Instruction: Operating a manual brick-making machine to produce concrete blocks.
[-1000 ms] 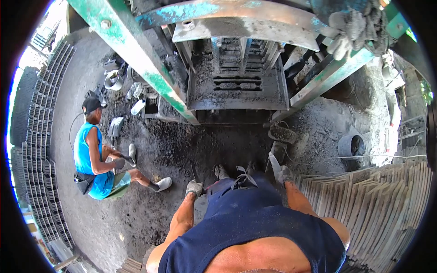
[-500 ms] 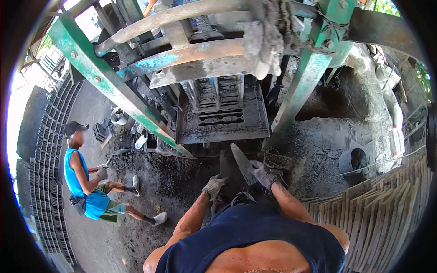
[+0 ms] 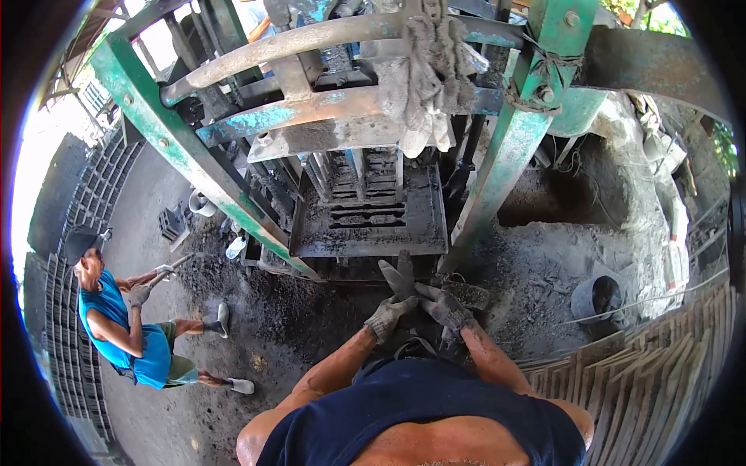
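Observation:
My left hand, in a grey knitted glove, is closed on a dark, flat blade tool that points up. My right hand, gloved too, is closed around a pointed trowel that slants up to the left. The two blades cross or overlap just ahead of my hands; their handles are hidden in the gloves. Beyond the tips stands a steel mould tray with slotted openings, under a press with a green frame. Dirty work gloves hang on the press's curved bar.
A co-worker in a blue top holds a long handle at the left, beside a heap of dark mix. Stacked blocks line the far left. A bucket and upright wooden boards are at the right.
The two blades, apart before, now meet and cross, and my hands have come closer together. The co-worker has straightened up and raised the long handle. The view has shifted slightly.

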